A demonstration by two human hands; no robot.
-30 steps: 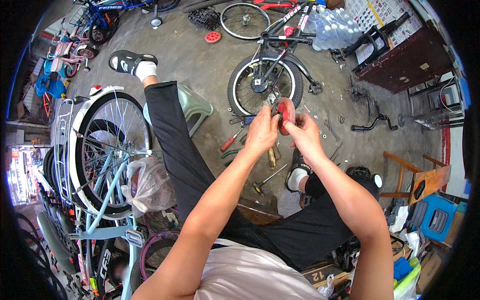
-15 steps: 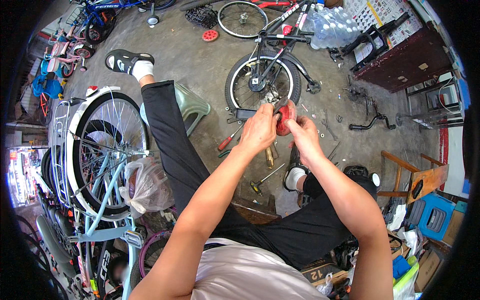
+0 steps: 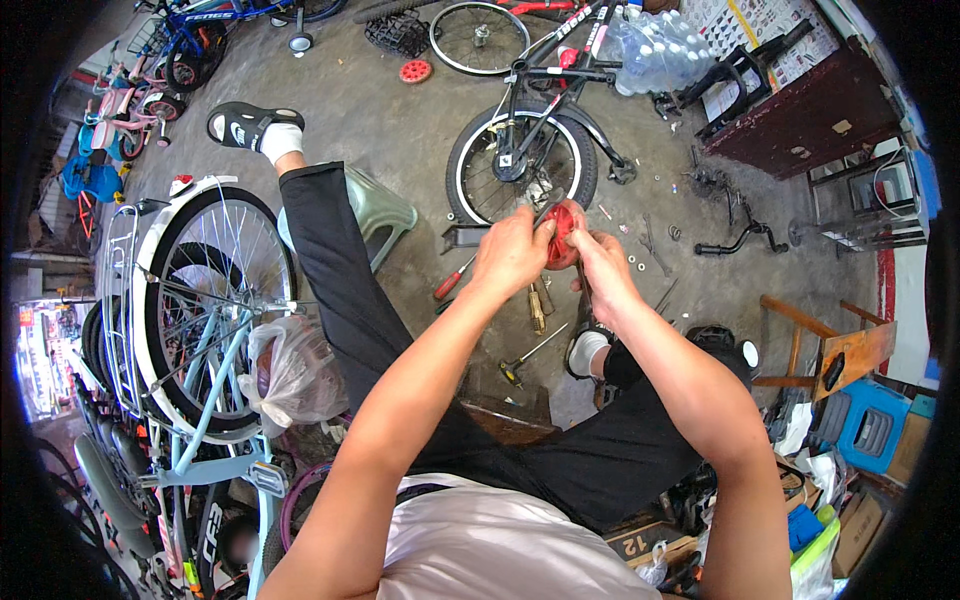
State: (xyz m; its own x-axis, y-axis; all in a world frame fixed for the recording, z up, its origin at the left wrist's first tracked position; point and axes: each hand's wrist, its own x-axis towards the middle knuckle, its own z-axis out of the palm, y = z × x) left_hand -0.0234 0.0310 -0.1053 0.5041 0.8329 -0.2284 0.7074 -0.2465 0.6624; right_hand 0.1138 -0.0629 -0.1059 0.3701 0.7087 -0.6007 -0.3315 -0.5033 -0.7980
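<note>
My left hand (image 3: 515,250) is closed at the rim of a small red wheel (image 3: 565,236), gripping a dark, thin metal piece that I cannot make out. My right hand (image 3: 600,270) grips the red wheel from the right, its thumb on the face. Beyond them a black bicycle frame (image 3: 555,95) lies with its tyred wheel (image 3: 470,155) on the floor. A red-handled screwdriver (image 3: 443,288), a brass-coloured tool (image 3: 537,310), a yellow-and-black T-handled wrench (image 3: 512,372) and small loose parts lie around and below my hands.
A light blue bicycle (image 3: 205,390) crowds my left beside my outstretched leg and a pale green stool (image 3: 385,215). Bottled water (image 3: 660,55), a maroon cabinet (image 3: 800,125), a loose crank part (image 3: 740,245), a wooden chair (image 3: 845,360) and a blue plastic stool (image 3: 860,425) stand or lie rightward.
My left hand has shifted slightly left and both hands have turned the red wheel a little. The dark piece now shows below the wheel by my right fingers.
</note>
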